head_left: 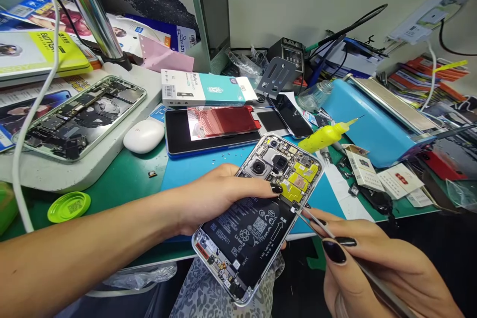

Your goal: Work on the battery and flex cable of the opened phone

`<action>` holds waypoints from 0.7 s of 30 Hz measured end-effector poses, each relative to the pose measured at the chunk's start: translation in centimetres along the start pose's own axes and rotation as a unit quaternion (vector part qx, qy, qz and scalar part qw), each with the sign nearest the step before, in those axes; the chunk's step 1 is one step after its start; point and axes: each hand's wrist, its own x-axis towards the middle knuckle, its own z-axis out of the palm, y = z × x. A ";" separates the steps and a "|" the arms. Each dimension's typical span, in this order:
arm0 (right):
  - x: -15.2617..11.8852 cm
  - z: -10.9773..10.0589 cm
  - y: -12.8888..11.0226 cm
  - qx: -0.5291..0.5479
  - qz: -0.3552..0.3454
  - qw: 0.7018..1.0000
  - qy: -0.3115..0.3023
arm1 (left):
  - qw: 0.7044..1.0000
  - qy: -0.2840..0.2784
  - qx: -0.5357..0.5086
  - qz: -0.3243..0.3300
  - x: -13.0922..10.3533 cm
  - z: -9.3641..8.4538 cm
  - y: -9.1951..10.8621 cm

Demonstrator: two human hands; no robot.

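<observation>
Smartphone [261,216], back off, lies tilted over the near edge of the desk [119,174], clasped in my left hand [219,191], thumb across its face and fingers mostly hidden beneath, while my right hand [387,261] pinches a slim metal tool [380,284], tip at the frame. Light and stiff by my judgement, but slick-edged and fragile around the bare circuitry, it is best gripped by its rim; beyond lies a yellow bottle [324,138].

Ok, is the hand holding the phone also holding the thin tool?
No, the left hand holds the phone, while the right hand holds the thin tool.
</observation>
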 end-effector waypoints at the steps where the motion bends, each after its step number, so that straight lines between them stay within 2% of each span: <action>1: 0.1 0.0 -0.1 -0.004 0.003 1.000 -0.003 | 1.000 0.001 0.002 0.000 0.0 0.0 0.0; 7: 0.2 -0.6 0.2 -0.005 -0.026 0.999 -0.034 | 1.000 0.000 0.010 0.000 0.0 0.0 0.1; 12: 0.1 -0.5 0.4 0.020 0.009 1.000 -0.010 | 1.000 -0.005 0.021 0.012 -0.1 0.1 0.2; 15: 0.0 -0.4 0.8 0.058 0.027 0.998 -0.022 | 1.000 0.001 0.027 0.009 -0.1 0.1 0.2; 21: -0.1 -0.7 1.0 0.053 0.015 0.998 -0.025 | 1.000 0.012 0.025 0.007 -0.3 0.2 0.2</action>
